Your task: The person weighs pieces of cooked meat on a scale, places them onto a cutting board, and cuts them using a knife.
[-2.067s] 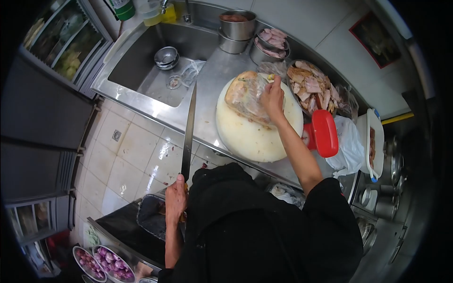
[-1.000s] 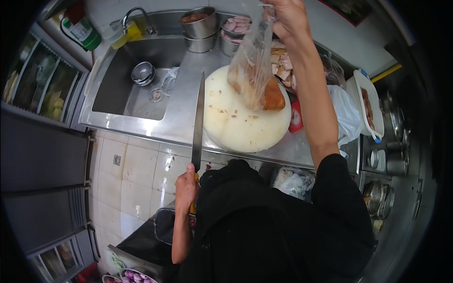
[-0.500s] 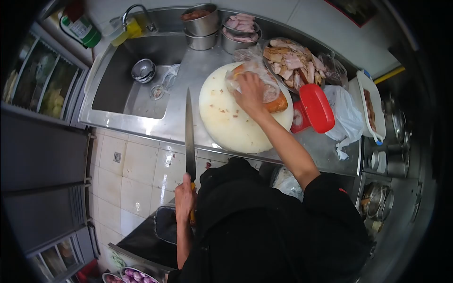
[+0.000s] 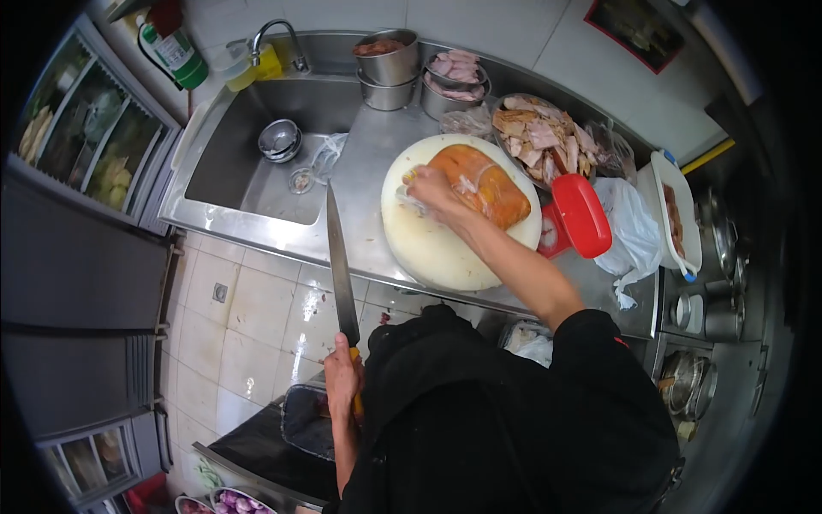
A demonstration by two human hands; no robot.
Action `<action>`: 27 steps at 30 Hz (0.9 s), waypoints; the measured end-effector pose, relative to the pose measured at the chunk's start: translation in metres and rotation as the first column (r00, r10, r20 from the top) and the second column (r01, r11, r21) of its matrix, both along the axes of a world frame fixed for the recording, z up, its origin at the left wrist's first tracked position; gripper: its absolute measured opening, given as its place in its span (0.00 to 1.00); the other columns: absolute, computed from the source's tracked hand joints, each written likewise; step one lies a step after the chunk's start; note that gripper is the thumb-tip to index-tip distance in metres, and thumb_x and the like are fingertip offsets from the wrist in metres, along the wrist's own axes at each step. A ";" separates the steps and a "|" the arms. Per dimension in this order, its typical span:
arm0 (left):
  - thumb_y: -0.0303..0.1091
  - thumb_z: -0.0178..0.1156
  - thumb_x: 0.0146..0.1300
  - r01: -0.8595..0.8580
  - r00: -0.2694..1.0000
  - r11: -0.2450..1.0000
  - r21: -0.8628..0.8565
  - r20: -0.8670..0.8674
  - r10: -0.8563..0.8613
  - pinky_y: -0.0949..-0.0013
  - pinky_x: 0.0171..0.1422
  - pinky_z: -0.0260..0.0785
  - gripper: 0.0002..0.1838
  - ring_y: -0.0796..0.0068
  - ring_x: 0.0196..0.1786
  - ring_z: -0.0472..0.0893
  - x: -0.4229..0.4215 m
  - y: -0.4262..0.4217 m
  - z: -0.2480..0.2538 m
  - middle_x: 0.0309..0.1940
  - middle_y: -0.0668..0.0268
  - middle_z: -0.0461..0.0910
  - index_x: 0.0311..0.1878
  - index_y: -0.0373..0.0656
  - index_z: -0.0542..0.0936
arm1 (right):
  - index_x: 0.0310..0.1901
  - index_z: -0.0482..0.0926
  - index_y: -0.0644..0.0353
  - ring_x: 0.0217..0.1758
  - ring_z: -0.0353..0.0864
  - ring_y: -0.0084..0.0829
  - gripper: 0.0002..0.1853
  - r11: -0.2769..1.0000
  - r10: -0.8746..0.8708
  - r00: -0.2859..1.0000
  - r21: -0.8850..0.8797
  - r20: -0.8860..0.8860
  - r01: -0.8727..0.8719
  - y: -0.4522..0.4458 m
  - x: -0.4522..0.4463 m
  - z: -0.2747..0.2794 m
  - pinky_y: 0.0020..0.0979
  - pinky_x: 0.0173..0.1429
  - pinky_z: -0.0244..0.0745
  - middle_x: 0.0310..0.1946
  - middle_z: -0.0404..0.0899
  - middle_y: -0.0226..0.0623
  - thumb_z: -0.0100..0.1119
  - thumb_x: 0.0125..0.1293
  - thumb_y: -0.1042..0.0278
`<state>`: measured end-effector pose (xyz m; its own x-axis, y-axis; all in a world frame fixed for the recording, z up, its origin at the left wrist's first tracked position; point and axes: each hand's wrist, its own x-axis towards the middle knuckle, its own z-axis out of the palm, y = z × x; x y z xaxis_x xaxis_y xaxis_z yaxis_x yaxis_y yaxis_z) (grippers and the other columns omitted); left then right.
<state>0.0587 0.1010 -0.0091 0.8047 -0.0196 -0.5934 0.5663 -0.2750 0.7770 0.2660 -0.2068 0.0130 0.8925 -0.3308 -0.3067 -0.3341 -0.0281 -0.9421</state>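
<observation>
My left hand (image 4: pixel 342 377) grips the yellow handle of a long knife (image 4: pixel 341 265), whose blade points up toward the sink, clear of the board. On the round white cutting board (image 4: pixel 428 253) lies a large orange-brown piece of meat (image 4: pixel 492 188) with clear plastic clinging to its top. At its left end my right hand (image 4: pixel 431 190) is closed on the crumpled clear plastic bag (image 4: pixel 411 203), low over the board.
A metal sink (image 4: pixel 244 180) with small bowls is at the left. Behind the board stand stacked metal pots (image 4: pixel 385 90) and a tray of cut meat (image 4: pixel 539 137). A red scale (image 4: pixel 582 218) and a white plastic bag (image 4: pixel 629 231) are at the right.
The bagged meat was lifted, then set back on the board. My right hand has since moved left with the plastic, and more orange surface shows. My left hand still holds the knife.
</observation>
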 end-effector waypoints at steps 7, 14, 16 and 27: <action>0.66 0.38 0.76 -0.048 0.995 0.998 -0.028 -0.094 0.045 0.69 0.16 0.56 0.39 0.76 0.12 0.66 0.008 -0.001 0.027 0.11 0.69 0.64 0.21 0.39 0.71 | 0.39 0.77 0.55 0.25 0.74 0.26 0.09 0.739 -0.160 0.986 0.668 0.053 0.085 -0.007 -0.025 0.050 0.34 0.27 0.75 0.27 0.75 0.28 0.51 0.63 0.83; 0.65 0.40 0.76 0.112 0.992 0.993 -0.037 -0.048 -0.114 0.67 0.20 0.57 0.40 0.75 0.14 0.66 0.017 -0.003 0.018 0.12 0.68 0.67 0.20 0.37 0.73 | 0.41 0.76 0.55 0.23 0.73 0.23 0.09 0.839 -0.237 0.865 0.542 0.442 -0.048 -0.062 0.002 0.179 0.32 0.28 0.76 0.24 0.72 0.27 0.45 0.69 0.79; 0.65 0.40 0.76 0.145 0.989 0.989 -0.018 -0.028 -0.146 0.65 0.22 0.58 0.41 0.73 0.16 0.68 0.019 -0.005 0.008 0.12 0.65 0.68 0.20 0.35 0.73 | 0.42 0.77 0.55 0.24 0.73 0.21 0.09 0.816 -0.399 0.797 0.572 0.454 0.082 -0.067 0.013 0.193 0.31 0.29 0.75 0.24 0.73 0.27 0.46 0.68 0.78; 0.66 0.40 0.75 0.192 0.981 0.976 0.098 0.004 -0.194 0.56 0.34 0.66 0.43 0.62 0.23 0.74 0.008 0.000 0.005 0.16 0.54 0.73 0.23 0.28 0.75 | 0.63 0.72 0.59 0.53 0.75 0.40 0.39 0.083 0.691 0.721 -0.996 0.042 -0.021 -0.069 -0.103 0.051 0.45 0.52 0.72 0.51 0.77 0.43 0.76 0.47 0.63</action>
<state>0.0662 0.1011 -0.0039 0.7994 -0.1186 -0.5890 0.4847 -0.4519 0.7489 0.1631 -0.2756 0.0637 0.8632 0.3692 0.3443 0.4116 -0.9096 -0.0567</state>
